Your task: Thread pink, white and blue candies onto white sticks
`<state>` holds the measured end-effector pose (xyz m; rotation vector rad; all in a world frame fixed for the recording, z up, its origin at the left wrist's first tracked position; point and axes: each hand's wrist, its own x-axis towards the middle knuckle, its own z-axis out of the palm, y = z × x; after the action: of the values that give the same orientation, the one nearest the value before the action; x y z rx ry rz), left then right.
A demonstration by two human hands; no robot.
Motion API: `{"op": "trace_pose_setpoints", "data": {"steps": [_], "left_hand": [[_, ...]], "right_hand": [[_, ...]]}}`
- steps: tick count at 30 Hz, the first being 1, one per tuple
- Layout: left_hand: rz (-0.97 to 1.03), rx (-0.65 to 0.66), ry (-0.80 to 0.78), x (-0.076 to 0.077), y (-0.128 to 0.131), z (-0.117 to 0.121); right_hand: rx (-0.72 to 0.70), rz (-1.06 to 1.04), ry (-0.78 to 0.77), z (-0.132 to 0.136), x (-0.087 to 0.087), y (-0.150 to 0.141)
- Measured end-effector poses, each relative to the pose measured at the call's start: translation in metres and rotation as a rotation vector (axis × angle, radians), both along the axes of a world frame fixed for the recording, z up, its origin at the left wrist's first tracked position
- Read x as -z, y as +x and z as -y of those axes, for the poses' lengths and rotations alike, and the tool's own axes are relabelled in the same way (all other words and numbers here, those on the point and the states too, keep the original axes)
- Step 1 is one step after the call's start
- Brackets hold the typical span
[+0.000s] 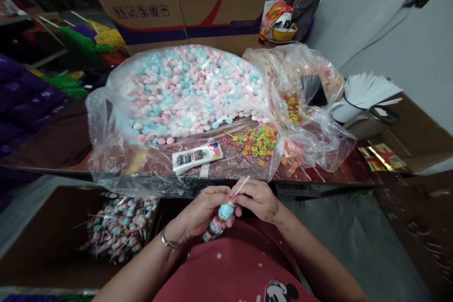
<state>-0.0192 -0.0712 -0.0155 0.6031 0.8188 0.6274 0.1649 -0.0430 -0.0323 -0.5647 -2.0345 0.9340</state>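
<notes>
A candy skewer [218, 222] with blue, pink and white pieces on a thin white stick hangs tilted in front of my lap. My left hand [203, 210] is wrapped round its candy part. At the upper end, where the stick comes out, my right hand [257, 200] pinches around the stick and something red there. Just beyond my hands, a stack of printed clear-and-white wrappers [198, 156] lies at the table's front edge. Behind it spreads a big plastic bag of pastel marshmallow-like candies [198, 89]. Loose ring candies [258, 141] in yellow, green and orange lie beside it.
Finished-looking skewers [120, 226] fill a cardboard box at lower left. White sticks [368, 89] stand in a container on the right, next to gold ties [382, 157]. A large carton [184, 4] blocks the back; another person [309, 0] sits beyond.
</notes>
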Motion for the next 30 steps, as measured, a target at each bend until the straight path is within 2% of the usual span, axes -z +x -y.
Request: {"op": "trace_pose_setpoints", "data": {"steps": [3, 6, 9, 12, 14, 15, 17, 19, 21, 23, 27, 28, 30], "left_hand": [[0.107, 0.071, -0.032, -0.001, -0.001, -0.001], [0.131, 0.142, -0.03, -0.003, -0.005, -0.001], [0.055, 0.165, 0.07, -0.009, -0.009, -0.004], [-0.16, 0.191, 0.306, -0.016, -0.01, -0.007], [-0.296, 0.175, 0.426, -0.017, -0.009, -0.009], [-0.334, 0.156, 0.445, -0.016, -0.009, -0.01], [-0.326, 0.118, 0.399, -0.011, -0.009, -0.01], [-0.234, 0.104, 0.302, -0.005, -0.01, -0.01], [-0.145, 0.145, 0.231, 0.0, -0.012, -0.012], [-0.109, 0.232, 0.192, 0.001, -0.014, -0.015], [-0.153, 0.38, 0.206, -0.01, -0.014, -0.025], [-0.221, 0.385, 0.273, -0.013, -0.013, -0.027], [-0.429, 0.312, 0.537, -0.016, -0.01, -0.029]], "right_hand": [[0.081, 0.009, 0.197, 0.003, -0.004, 0.001], [0.122, 0.034, 0.254, 0.006, -0.01, -0.001], [0.19, 0.053, 0.106, 0.008, -0.014, -0.007], [0.27, 0.048, -0.106, 0.011, -0.011, -0.015], [0.384, 0.079, -0.15, 0.013, -0.007, -0.018], [0.472, 0.11, -0.103, 0.015, -0.006, -0.019], [0.586, 0.222, 0.151, 0.018, -0.006, -0.016], [0.497, 0.394, 0.477, 0.02, -0.01, -0.01], [0.295, 0.545, 0.675, 0.019, -0.018, -0.004], [0.188, 0.623, 0.735, 0.014, -0.026, 0.001], [0.102, 0.636, 0.79, -0.002, -0.038, 0.005], [0.089, 0.639, 0.787, -0.006, -0.039, 0.005], [0.11, 0.644, 0.741, -0.015, -0.04, 0.003]]}}
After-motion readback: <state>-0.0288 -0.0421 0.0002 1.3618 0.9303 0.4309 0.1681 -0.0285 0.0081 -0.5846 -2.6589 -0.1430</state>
